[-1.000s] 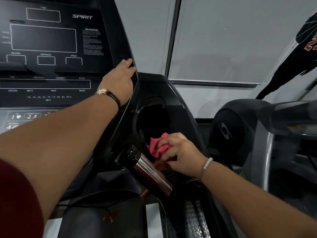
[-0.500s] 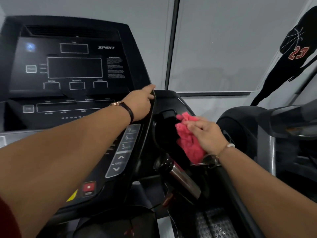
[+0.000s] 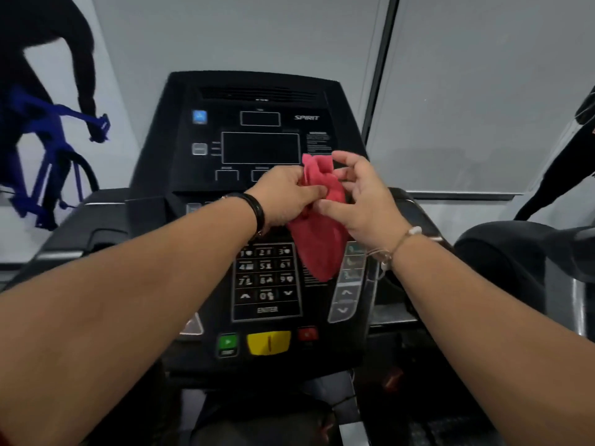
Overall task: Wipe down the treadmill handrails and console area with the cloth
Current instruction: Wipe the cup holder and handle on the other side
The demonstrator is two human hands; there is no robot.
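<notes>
Partly covering the blurred console (image 3: pixel 180 162) displays, a crumpled pink cloth (image 3: pixel 322 249) hangs limp, pinched by both the left hand (image 3: pixel 286 196) and right hand (image 3: pixel 363 204).

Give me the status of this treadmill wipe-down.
Done: nothing can be told as wiped; cleaned and uncleaned surfaces would look alike here. In hand: the left hand grips the cloth and the right hand curls round it, in front of the console; this looks like regripping, not wiping. Left: probably the console, keypad and left handrail.
</notes>
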